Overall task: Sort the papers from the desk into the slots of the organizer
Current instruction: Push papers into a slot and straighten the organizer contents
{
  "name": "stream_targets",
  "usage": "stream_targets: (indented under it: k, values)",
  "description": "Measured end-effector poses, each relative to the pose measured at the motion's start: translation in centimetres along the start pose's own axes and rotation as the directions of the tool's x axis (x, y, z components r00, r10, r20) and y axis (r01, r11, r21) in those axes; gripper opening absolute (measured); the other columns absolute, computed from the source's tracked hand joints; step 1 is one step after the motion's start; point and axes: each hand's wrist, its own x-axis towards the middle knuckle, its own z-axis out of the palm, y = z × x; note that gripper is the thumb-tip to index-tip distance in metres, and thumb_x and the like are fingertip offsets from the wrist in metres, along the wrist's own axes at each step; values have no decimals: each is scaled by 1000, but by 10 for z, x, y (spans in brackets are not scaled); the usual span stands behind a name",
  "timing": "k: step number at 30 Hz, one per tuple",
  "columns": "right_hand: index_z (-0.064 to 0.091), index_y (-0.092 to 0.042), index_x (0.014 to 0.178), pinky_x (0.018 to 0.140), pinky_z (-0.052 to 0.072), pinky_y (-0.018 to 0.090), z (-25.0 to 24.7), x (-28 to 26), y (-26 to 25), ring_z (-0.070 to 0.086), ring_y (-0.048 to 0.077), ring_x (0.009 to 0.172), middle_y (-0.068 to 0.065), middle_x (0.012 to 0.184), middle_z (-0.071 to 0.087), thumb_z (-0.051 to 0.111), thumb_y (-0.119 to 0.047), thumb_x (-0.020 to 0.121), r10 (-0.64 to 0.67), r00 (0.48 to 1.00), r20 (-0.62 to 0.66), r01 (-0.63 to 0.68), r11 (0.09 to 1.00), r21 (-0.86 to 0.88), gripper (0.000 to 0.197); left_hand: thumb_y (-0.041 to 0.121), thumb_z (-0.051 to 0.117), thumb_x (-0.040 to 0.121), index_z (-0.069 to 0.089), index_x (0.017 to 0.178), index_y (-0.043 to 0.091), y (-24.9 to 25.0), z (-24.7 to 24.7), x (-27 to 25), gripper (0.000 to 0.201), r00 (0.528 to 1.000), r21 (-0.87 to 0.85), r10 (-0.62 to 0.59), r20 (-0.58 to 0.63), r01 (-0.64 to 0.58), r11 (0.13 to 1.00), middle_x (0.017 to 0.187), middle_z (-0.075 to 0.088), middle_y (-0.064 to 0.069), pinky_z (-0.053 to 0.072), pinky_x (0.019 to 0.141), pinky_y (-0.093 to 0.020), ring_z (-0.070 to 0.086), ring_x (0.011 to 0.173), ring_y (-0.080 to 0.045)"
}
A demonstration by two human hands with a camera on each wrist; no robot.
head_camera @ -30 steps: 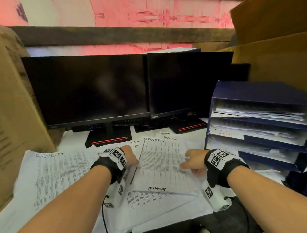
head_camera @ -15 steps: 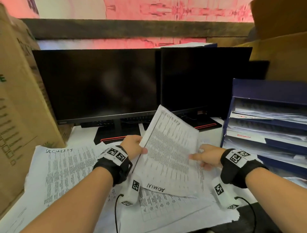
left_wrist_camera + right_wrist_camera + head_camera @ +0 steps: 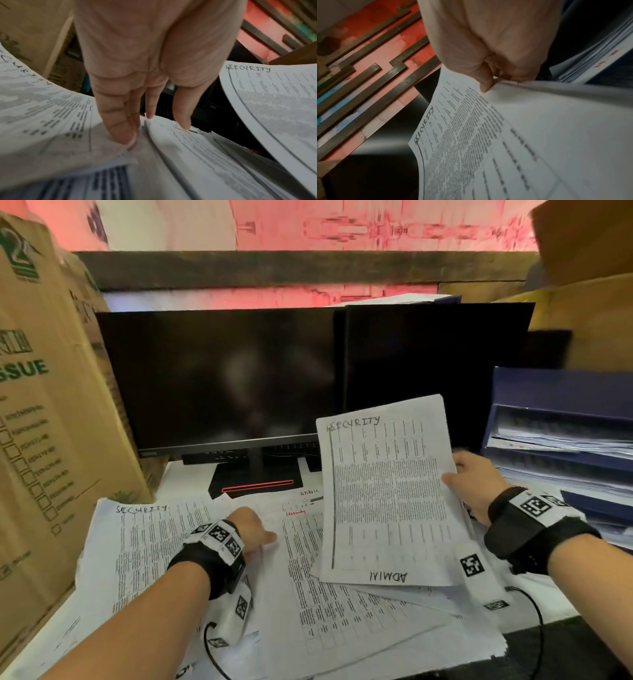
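Nearest, two forearms wearing black wrist straps with square black-and-white markers reach over a white desk (image 3: pixel 191 477) strewn with printed papers. The left hand (image 3: pixel 251 530) hovers low over the loose sheets (image 3: pixel 342 611), its fingers (image 3: pixel 118 121) straight and slightly spread, tips touching the paper, holding nothing. One flat sheet (image 3: pixel 147 542) to its left has "SECURITY" handwritten at its top.

The right hand (image 3: pixel 474 484) pinches the right edge of one raised paper (image 3: pixel 383 501), thumb (image 3: pixel 485 79) on its printed face and the other fingers behind. This sheet is tilted up above the desk pile, headed "SECURITY", with "ADMIN" written upside down along its lower edge.

Farther right stands a blue organizer (image 3: pixel 561 392) with three visible slots, each holding stacked papers. Behind are two dark monitors (image 3: pixel 219 378) side by side. A cardboard box (image 3: pixel 51 412) stands at the left.
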Motion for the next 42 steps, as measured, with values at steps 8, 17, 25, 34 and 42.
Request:
stream_targets:
  k: [8,17,25,34,42]
  values:
    - [60,-25,85,91,53,50,2,-15,5,67,30,97,10,107,70,52,1,92,45,990,134,-35,997,-71,28,38,79,73,28,143,12,12,15,18,91,1000,129,8,-18,-5,992,143,42,-9,49,98,-37,50,124,-26]
    - [61,-9,111,91,53,47,9,-27,15,67,27,97,10,107,69,50,3,92,92,977,194,-77,993,-87,25,34,80,72,49,131,9,14,17,34,70,999,-41,-30,-39,29,999,129,55,-9,51,95,-40,57,114,-27]
    - [64,-16,100,92,52,49,9,-21,3,67,29,98,8,107,70,47,-1,95,92,973,210,-123,983,137,23,13,53,96,61,119,7,40,-24,17,26,908,-575,106,-406,-344,742,118,64,-9,48,90,-34,61,105,-23]
    - [63,-19,91,82,56,40,34,-29,-33,69,25,92,7,99,71,46,-17,100,-20,990,139,-20,960,280,19,24,55,95,67,100,15,72,-56,-34,16,847,-739,231,-479,-531,414,98,73,-6,56,85,-44,69,95,-25]
    - [61,-6,109,79,56,42,37,-28,-38,69,29,93,15,105,69,49,-16,99,-22,994,104,-17,933,360,18,41,53,92,66,101,10,65,-58,-39,35,850,-792,194,-490,-527,307,104,71,-15,51,90,-57,68,98,-33]
